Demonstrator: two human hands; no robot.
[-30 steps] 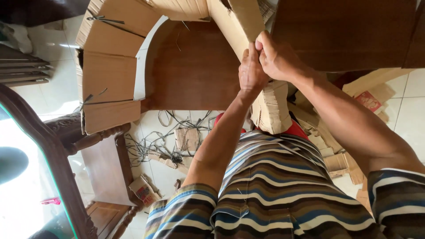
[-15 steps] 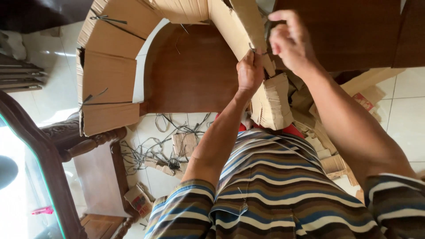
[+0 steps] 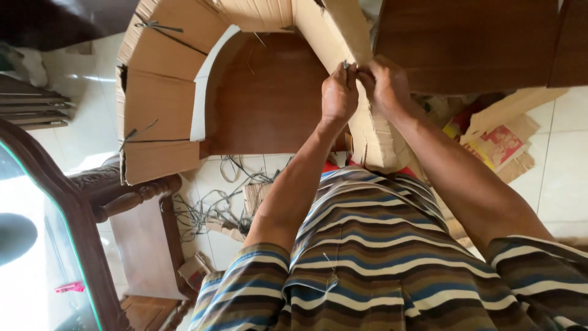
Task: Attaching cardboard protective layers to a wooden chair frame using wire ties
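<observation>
Both hands, left hand [image 3: 339, 93] and right hand [image 3: 384, 86], are pinching a thin wire [image 3: 346, 65] at 12 o'clock, seemingly for tying the cardboard arch [image 3: 160, 104] panels over the wooden worktop [image 3: 269, 104].

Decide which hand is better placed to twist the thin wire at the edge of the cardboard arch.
Probably the left. The left hand pinches the wire in its fingertips, right at the edge of the cardboard arch. The right hand sits beside it, fingers curled against the cardboard, apparently steadying it.
</observation>
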